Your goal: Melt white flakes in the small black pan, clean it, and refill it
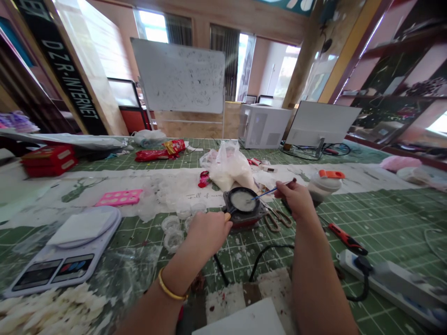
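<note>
A small black pan with pale whitish contents sits on a small red heater on the green cutting mat. My left hand is closed round the pan's handle at its near left side. My right hand pinches a thin blue stick whose tip rests in the pan's contents. A gold bangle is on my left wrist. Scissors lie just right of the heater, below my right hand.
A white kitchen scale stands at near left, several small clear cups beside the pan, a plastic bag of white material behind it. An orange-lidded jar, a red cutter and a power strip lie to the right.
</note>
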The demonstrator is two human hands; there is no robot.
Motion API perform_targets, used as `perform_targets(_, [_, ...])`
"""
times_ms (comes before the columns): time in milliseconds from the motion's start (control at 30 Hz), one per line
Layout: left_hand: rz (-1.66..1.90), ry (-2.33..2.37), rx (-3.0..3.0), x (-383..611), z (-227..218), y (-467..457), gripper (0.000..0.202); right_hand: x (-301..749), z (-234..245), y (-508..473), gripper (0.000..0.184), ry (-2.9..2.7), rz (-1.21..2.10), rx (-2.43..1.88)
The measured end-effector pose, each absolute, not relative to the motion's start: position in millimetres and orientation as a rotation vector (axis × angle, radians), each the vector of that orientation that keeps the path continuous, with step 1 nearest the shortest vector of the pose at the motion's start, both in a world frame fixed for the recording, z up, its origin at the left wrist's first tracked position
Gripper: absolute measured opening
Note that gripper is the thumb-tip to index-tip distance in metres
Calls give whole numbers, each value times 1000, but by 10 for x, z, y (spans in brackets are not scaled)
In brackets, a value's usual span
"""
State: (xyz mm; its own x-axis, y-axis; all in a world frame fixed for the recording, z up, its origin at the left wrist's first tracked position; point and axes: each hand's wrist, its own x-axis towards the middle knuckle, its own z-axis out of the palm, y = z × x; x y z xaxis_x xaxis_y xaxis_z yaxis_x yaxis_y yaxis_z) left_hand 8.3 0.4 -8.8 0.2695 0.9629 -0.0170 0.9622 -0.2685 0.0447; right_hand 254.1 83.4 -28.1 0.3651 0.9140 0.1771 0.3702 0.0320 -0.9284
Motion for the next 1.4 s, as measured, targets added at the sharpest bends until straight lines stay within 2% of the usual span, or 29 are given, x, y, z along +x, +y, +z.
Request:
perform_targets(167, [28,1861,2466,77,-90,3,37,2584,-210,769,34,-1242,420,-1710])
perform_targets(333, [30,1860,2490,75,-105,0,37,2480,-73,652,36,-1293,373,-1574])
perform_targets(667, [44,1882,2492,81,-108,-4,36,2352,37,539,25,-1657,159,-1719])
perform_targets(867, [48,1876,2521,75,-105,-1,36,2282,92,401,23,-1804,322,-1615])
perform_targets(1067, [56,1866,2524,82,-100,0,36,2288,78,414,26,-1781,296,-1693])
perform_targets(1233, [44,1887,2497,79,-93,-1,36,2157,79,381,25,-1910,512,-1489])
perform_targets(1400, [33,1873,2492,81,-82,-8,37,2171,65,417,24,-1804,332,-1676])
